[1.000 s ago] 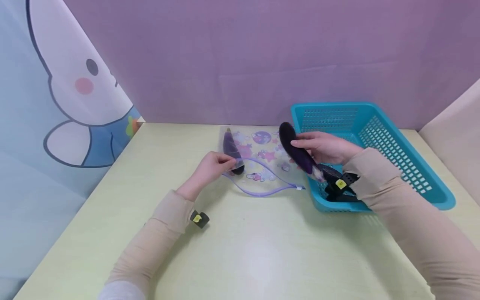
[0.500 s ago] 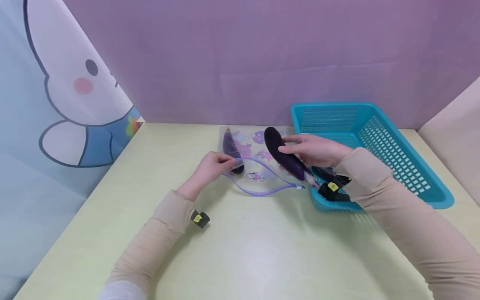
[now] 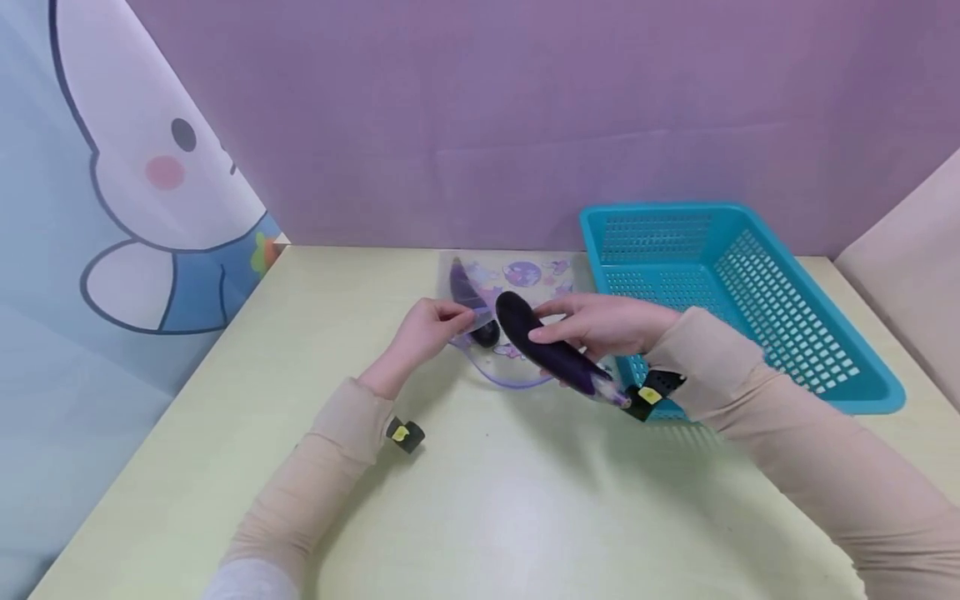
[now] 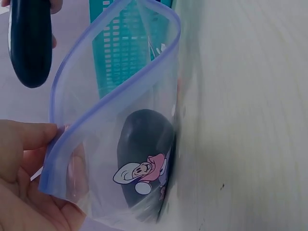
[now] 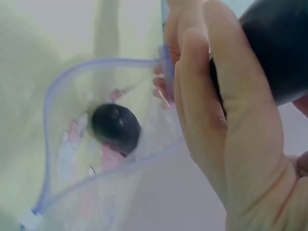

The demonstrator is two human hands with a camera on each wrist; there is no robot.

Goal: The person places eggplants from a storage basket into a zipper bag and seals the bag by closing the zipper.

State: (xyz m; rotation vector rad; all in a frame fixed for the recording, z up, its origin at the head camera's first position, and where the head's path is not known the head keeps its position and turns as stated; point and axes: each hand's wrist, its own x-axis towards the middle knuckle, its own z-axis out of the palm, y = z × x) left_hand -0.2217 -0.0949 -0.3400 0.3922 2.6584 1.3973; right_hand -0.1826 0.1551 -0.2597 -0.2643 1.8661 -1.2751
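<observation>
A clear zip bag [image 4: 101, 159] with a purple-blue zip edge and cartoon prints lies on the table, its mouth gaping. Inside it is one dark eggplant [image 4: 147, 139]. My left hand [image 3: 429, 332] pinches the corner of the bag's rim between thumb and fingers. A second eggplant [image 3: 551, 350], long and dark purple with a pale stem end, is gripped by my right hand [image 3: 603, 323]. That eggplant is held above the bag's open mouth, tilted, its rounded end toward the left hand. In the right wrist view the bagged eggplant [image 5: 115, 127] shows through the mouth.
A turquoise plastic basket [image 3: 806, 325] with perforated walls stands at the right, close beside the bag. The pale table [image 3: 465, 500] meets a purple cloth backdrop [image 3: 510, 125] at the back. A cartoon-printed cloth [image 3: 45, 275] hangs at the left.
My right hand has carried its eggplant left and nearer, from the basket's edge to over the bag's mouth. The left hand keeps its pinch on the rim with barely any movement.
</observation>
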